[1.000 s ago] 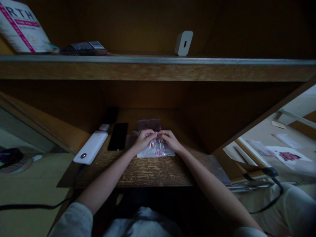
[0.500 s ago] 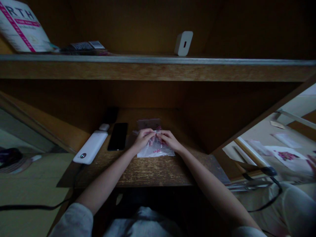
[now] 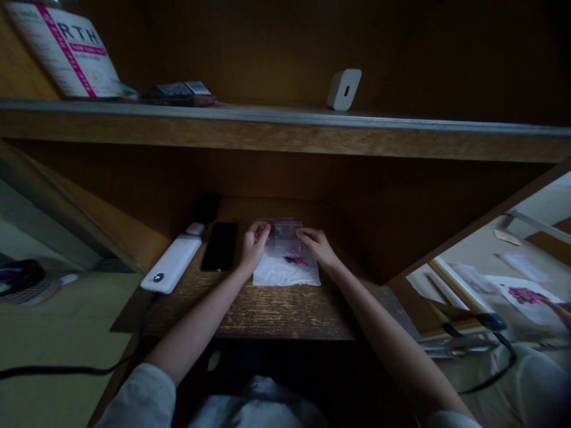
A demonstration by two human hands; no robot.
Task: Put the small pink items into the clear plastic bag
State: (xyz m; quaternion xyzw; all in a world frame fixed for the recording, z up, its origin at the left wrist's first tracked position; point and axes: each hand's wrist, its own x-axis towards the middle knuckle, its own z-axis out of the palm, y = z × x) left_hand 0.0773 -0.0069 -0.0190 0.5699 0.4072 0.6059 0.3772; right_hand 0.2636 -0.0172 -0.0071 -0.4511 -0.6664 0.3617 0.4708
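Left hand [image 3: 255, 246]: pinched on left edge of clear bag, well apart from right.
Right hand [image 3: 319, 245]: pinched on opposite edge, near upper corner.
Clear bag [image 3: 284, 238]: stretched between both hands, above far part of white sheet [image 3: 281, 276].
Pink pieces [image 3: 300, 259]: small cluster at bag's lower edge; inside it or on sheet, too dim to tell.
Desk [image 3: 250, 312]: worn, dark; beneath sheet.
Black phone [image 3: 219, 246]: flat, left of left hand; white power bank [image 3: 173, 263] just beyond.
Spill risk: likely scattering of pieces, from a sudden tug on bag or sheet.
Grip risk: possible slip of thin plastic, from pinching only at edges.
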